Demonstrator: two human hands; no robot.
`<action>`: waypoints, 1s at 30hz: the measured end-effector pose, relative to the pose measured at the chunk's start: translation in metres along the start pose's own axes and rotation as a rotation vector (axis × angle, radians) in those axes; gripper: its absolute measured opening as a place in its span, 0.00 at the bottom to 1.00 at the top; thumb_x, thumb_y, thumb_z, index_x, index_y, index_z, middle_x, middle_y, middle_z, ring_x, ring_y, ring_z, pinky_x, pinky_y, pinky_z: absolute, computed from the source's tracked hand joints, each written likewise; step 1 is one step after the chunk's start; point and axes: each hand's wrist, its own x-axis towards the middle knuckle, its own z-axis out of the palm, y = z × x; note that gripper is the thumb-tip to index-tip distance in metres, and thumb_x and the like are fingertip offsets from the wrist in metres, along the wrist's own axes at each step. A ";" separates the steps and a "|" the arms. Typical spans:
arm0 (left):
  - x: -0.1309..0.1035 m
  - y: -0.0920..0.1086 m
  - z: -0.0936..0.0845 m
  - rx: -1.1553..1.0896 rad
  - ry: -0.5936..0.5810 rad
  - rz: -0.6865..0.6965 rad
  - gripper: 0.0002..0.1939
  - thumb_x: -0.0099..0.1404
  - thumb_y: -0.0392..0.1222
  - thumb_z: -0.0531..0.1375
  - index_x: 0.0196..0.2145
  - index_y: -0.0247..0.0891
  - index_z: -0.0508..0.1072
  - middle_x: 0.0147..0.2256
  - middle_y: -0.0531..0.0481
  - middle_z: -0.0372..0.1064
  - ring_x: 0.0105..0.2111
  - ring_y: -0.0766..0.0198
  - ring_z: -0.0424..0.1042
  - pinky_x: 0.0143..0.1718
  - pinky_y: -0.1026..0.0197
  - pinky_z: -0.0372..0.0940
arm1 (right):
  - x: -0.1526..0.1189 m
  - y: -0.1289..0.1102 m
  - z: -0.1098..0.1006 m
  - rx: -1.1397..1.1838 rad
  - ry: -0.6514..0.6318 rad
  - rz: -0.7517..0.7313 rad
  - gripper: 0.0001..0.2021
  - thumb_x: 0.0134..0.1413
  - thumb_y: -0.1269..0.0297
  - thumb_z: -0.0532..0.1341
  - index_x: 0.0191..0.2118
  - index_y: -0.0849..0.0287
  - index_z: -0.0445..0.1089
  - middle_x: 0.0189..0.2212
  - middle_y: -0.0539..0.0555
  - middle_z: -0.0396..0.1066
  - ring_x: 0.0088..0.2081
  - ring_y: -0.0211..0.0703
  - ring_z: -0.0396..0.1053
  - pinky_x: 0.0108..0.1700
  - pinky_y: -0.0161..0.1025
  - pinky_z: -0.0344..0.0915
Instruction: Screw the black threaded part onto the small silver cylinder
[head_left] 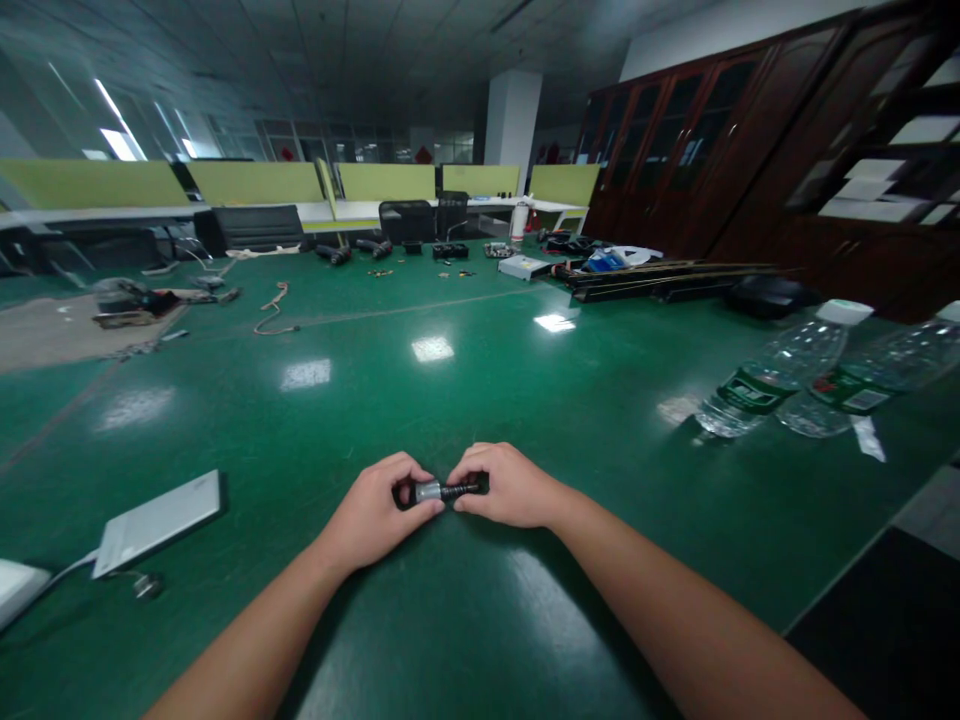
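Observation:
Low in the middle of the head view, both hands hold a small cylindrical metal part with a dark spring [429, 491], lying roughly level just above or on the green tabletop. My left hand [377, 512] is closed, thumb and forefinger pinching the silver cylinder end. My right hand [511, 486] is closed too, its thumb and fingers around the dark, ribbed, spring-like end. A short gap separates the fingertips of the two hands. The outer ends of the part are partly hidden by the fingers.
On the left lie a white power bank [161, 522] with a cable and a small metal piece [147, 585]. Water bottles [780, 370] stand at right. Farther back are a cord [276, 308], a grey box [523, 267], dark rails [637, 280] and power tools [334, 253].

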 end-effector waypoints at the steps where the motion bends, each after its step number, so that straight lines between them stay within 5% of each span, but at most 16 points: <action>1: 0.000 0.000 0.000 -0.001 0.000 0.000 0.10 0.60 0.46 0.64 0.35 0.37 0.74 0.30 0.51 0.67 0.30 0.63 0.67 0.32 0.62 0.60 | 0.000 0.000 -0.001 -0.003 -0.001 0.011 0.10 0.46 0.68 0.69 0.38 0.58 0.78 0.33 0.52 0.75 0.36 0.41 0.70 0.41 0.37 0.63; 30: -0.002 0.003 0.001 0.020 -0.026 -0.037 0.12 0.61 0.50 0.63 0.35 0.37 0.75 0.30 0.52 0.68 0.30 0.63 0.67 0.32 0.62 0.60 | -0.014 0.016 -0.030 -0.053 -0.035 0.156 0.07 0.46 0.70 0.68 0.35 0.59 0.79 0.31 0.52 0.74 0.32 0.38 0.70 0.35 0.34 0.63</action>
